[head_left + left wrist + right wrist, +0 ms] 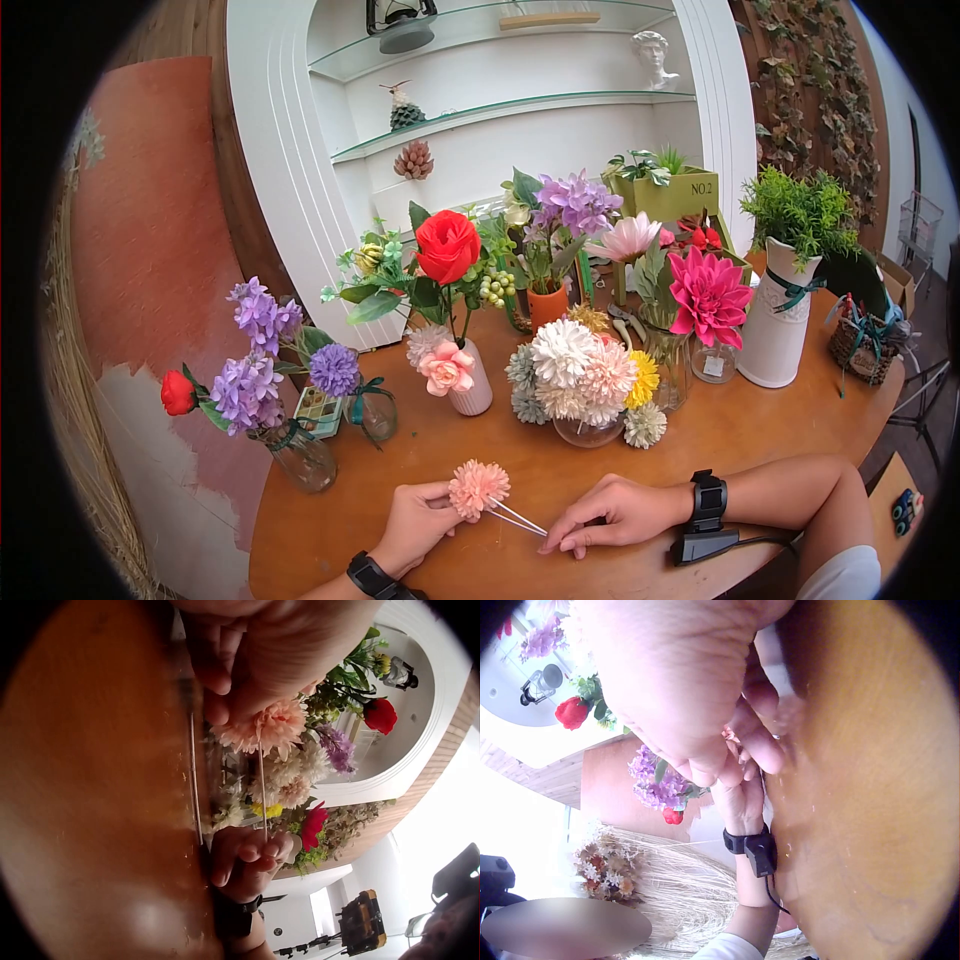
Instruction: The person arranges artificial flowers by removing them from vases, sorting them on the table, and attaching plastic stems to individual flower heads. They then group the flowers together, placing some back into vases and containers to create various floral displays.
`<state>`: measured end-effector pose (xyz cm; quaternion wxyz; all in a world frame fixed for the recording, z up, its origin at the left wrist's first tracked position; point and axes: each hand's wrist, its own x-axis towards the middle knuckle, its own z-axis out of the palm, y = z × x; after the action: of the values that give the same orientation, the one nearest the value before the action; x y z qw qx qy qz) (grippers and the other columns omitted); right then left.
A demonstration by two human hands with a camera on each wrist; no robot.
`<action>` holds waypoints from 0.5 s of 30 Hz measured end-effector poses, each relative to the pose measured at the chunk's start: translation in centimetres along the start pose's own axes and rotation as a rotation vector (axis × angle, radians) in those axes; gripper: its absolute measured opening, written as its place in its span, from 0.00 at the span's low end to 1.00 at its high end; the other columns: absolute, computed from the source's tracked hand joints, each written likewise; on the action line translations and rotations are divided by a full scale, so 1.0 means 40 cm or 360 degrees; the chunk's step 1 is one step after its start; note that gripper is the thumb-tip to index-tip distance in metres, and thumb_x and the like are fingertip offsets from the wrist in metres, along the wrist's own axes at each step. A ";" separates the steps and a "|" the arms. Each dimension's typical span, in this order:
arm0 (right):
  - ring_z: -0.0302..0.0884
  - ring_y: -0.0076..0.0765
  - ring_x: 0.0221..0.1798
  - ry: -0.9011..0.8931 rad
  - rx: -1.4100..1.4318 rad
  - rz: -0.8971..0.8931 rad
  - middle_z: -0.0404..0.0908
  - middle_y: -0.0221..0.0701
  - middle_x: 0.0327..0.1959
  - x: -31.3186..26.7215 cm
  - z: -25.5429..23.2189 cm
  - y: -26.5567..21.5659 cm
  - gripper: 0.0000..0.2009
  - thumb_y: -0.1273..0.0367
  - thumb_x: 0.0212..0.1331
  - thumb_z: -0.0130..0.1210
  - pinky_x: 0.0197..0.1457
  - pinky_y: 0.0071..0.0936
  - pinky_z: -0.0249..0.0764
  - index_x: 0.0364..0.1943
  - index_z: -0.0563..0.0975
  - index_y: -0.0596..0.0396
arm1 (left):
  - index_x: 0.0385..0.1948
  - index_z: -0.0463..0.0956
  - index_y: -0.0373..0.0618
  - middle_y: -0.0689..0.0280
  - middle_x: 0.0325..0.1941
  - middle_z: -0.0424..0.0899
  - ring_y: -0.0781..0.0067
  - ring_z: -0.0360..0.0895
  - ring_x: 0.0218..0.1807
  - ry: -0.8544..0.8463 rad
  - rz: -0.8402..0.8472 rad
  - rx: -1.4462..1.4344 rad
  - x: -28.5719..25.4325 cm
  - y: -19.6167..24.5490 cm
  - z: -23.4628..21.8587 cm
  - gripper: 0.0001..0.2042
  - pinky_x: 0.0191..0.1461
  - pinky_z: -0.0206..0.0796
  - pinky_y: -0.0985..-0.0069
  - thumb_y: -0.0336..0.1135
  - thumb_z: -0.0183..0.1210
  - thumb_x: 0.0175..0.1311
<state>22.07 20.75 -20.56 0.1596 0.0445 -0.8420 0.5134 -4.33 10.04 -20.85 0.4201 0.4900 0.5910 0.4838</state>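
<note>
In the head view a pink pompom flower point(479, 489) is held low over the front of the wooden table point(420, 440). The left hand point(415, 525) pinches it at the side of its head. From the flower thin white stems point(518, 518) run right to the right hand point(620, 510), whose thumb and fingers grip their end. In the left wrist view the left hand point(277, 652) is at the pink petals point(274, 727), and a stem point(262, 787) reaches the right hand point(251, 855). The right wrist view shows the right hand point(697, 697) mostly covering the flower.
Behind the hands stand a round glass vase point(590, 432) of pompom flowers, a pink vase point(470, 385) with a red rose, and glass jars point(305, 463) with purple flowers at the left. A white pitcher point(775, 330) and a wicker basket point(858, 350) are at the right.
</note>
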 end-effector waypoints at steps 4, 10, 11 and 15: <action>0.82 0.23 0.30 -0.0014 0.0001 0.0007 0.85 0.30 0.39 0.000 0.000 0.000 0.11 0.67 0.67 0.53 0.38 0.23 0.77 0.48 0.79 0.55 | 0.42 0.82 0.35 0.69 0.30 0.85 0.91 0.72 0.25 0.0024 -0.0008 0.0044 -0.001 0.002 0.003 0.11 0.24 0.62 0.91 0.26 0.63 0.59; 0.82 0.24 0.32 -0.0035 0.0015 0.0037 0.85 0.30 0.40 0.001 -0.004 -0.006 0.11 0.69 0.66 0.54 0.40 0.22 0.78 0.49 0.80 0.55 | 0.41 0.82 0.36 0.70 0.28 0.84 0.91 0.70 0.23 0.0027 -0.0006 0.0080 -0.001 -0.003 0.000 0.09 0.24 0.61 0.91 0.27 0.62 0.59; 0.83 0.24 0.34 -0.0058 0.0011 0.0067 0.85 0.31 0.41 0.001 -0.005 -0.008 0.11 0.71 0.64 0.54 0.41 0.22 0.79 0.49 0.80 0.54 | 0.40 0.82 0.36 0.70 0.28 0.84 0.91 0.70 0.23 0.0023 0.0003 0.0087 -0.001 -0.003 0.000 0.09 0.24 0.61 0.91 0.27 0.62 0.59; 0.83 0.25 0.34 -0.0063 0.0013 0.0071 0.85 0.31 0.42 0.001 -0.005 -0.006 0.11 0.72 0.64 0.54 0.41 0.22 0.79 0.49 0.80 0.55 | 0.40 0.82 0.36 0.70 0.28 0.84 0.91 0.70 0.22 0.0017 0.0037 0.0092 -0.001 -0.003 0.001 0.09 0.23 0.61 0.91 0.26 0.62 0.59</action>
<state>22.13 20.80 -20.25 0.1311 0.0364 -0.8438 0.5192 -4.30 10.00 -20.98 0.3969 0.5064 0.6012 0.4739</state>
